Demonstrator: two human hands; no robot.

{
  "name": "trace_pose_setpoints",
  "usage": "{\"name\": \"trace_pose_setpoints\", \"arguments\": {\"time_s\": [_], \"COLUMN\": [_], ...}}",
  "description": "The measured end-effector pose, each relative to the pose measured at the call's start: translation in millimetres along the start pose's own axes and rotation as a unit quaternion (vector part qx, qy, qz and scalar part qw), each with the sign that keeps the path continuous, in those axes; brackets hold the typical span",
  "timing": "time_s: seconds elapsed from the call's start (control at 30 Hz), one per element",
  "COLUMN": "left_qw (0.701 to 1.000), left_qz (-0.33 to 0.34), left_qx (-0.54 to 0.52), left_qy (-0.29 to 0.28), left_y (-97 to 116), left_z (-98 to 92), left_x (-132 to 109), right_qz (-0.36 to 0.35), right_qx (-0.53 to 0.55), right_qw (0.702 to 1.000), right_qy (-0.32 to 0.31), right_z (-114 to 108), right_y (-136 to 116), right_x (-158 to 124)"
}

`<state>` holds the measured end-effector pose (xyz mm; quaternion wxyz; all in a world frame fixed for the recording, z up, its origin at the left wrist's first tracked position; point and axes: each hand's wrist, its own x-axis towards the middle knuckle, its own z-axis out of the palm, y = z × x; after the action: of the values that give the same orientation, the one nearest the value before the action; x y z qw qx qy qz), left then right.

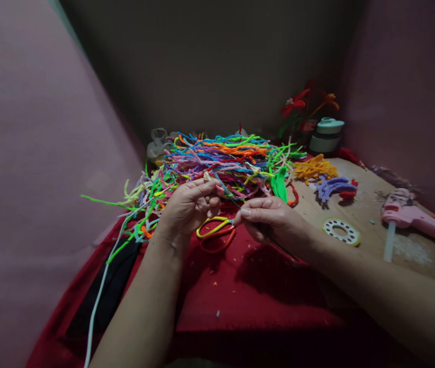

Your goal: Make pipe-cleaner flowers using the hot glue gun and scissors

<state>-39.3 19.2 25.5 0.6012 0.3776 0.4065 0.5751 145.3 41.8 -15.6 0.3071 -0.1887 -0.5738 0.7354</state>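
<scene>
My left hand [196, 202] is closed in a pinch, with a small cream stamen bundle [207, 176] showing at its fingertips. My right hand [265, 217] pinches a thin dark wire stem [284, 250], which runs back under the palm. The stem's front end reaches toward my left fingers; whether it joins the bundle I cannot tell. Below and between both hands lie scissors with one yellow and one red handle [219, 245], their blades hidden. Just beyond my hands is a big heap of many-coloured pipe cleaners [217, 153].
A pink glue gun [405, 209] rests at the right, near a round white holed disc [340, 232]. Orange pipe-cleaner pieces [315, 167] and purple ones [334, 189] lie behind it. Red flowers [294, 104] and a teal-lidded container [327, 135] stand at the back. A white cable [98, 301] hangs at left.
</scene>
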Motion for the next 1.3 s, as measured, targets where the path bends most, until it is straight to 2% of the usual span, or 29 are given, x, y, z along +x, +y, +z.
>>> {"name": "trace_pose_setpoints", "arguments": {"time_s": [0.57,1.0,1.2,1.3], "left_qw": [1.000,0.999,0.995,0.993], "left_qz": [-0.002,0.012,0.035,0.035], "left_qx": [-0.008,0.040,0.091,0.114], "left_qy": [-0.017,0.006,0.018,0.026], "left_y": [0.9,-0.7,0.6,1.2], "left_z": [-1.0,-0.4,2.0,2.3], "left_x": [-0.4,-1.5,-3.8,-4.1], "right_qz": [-0.006,0.002,0.007,-0.017], "right_qx": [-0.003,-0.009,-0.083,-0.136], "right_qw": [1.000,1.000,0.996,0.989], "right_qy": [0.002,0.003,0.034,0.054], "right_z": [0.7,0.2,3.0,6.7], "right_y": [0.0,-1.1,-6.3,-7.0], "right_x": [0.3,1.1,-0.1,-1.3]}}
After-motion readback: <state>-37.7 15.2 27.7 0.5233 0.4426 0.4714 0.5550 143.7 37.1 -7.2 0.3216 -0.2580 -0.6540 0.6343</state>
